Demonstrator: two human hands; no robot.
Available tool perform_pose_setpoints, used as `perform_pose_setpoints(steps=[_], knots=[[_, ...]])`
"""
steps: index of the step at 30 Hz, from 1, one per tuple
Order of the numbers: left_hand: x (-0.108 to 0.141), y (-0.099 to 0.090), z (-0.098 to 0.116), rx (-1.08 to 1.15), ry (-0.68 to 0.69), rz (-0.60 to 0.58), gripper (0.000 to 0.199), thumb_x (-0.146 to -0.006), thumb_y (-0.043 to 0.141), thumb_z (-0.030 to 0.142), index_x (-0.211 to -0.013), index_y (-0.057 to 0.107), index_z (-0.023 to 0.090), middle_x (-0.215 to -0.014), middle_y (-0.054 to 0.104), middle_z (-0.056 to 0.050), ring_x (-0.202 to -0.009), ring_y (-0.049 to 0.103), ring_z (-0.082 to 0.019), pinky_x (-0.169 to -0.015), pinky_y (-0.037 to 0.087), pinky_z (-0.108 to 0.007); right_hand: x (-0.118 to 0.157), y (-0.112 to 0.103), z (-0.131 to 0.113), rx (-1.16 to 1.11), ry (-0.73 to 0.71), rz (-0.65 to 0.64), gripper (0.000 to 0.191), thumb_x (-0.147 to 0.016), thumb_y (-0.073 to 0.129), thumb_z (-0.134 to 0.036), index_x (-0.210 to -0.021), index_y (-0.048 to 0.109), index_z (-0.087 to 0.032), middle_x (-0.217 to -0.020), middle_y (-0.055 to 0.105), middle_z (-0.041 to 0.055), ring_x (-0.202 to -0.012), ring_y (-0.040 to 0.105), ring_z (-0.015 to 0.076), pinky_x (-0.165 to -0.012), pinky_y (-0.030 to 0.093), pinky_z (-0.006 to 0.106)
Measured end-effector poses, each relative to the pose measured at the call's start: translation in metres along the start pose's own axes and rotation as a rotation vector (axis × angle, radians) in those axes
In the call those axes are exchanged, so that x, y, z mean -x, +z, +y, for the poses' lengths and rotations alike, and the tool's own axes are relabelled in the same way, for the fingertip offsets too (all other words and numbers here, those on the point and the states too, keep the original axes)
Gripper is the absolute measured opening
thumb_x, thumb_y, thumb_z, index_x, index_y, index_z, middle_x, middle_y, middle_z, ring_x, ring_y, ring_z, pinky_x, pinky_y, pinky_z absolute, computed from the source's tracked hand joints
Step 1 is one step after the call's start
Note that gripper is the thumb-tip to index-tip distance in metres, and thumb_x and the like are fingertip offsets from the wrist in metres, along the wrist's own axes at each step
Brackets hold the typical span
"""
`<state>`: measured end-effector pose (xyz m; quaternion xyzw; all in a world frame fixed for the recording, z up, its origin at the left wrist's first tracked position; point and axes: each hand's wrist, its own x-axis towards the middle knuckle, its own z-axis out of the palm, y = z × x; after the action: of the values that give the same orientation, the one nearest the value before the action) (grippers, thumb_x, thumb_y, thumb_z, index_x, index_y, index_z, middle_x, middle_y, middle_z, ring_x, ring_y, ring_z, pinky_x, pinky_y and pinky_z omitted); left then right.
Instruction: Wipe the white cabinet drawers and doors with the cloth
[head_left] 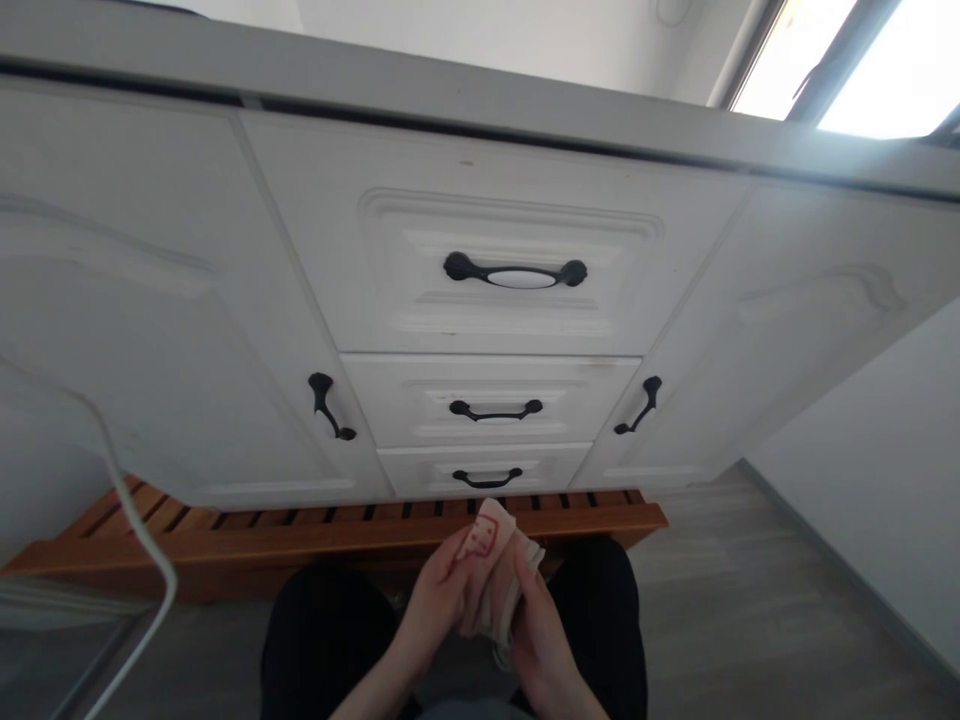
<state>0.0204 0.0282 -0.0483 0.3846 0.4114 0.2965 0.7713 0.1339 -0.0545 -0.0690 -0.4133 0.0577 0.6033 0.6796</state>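
Gripping a soft folded cloth (491, 570), both hands (487, 620) meet before white panelled drawers (495, 330).

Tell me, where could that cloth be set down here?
Both hands, left hand and right hand, hold the folded cloth. Bare grey floor lies right of the knees, up to the wall. The wooden slatted rack looks free on top. A white cable crowds the left.
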Motion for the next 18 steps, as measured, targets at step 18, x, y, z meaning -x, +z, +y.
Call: perform_pose_setpoints(steps=[18], knots=[[0.010,0.008,-0.009,-0.036,0.065,0.059,0.048,-0.075,0.079,0.041,-0.117,0.071,0.020,-0.121,0.073,-0.010,-0.121,0.062,-0.034,-0.107,0.044,-0.040,-0.001,0.014,-0.001,0.531,-0.302,-0.011,0.060,-0.070,0.075,-0.030,-0.129,0.066,-0.027,-0.135,0.064,0.0056,-0.131,0.053,0.0281,-0.116,0.036,0.041]])
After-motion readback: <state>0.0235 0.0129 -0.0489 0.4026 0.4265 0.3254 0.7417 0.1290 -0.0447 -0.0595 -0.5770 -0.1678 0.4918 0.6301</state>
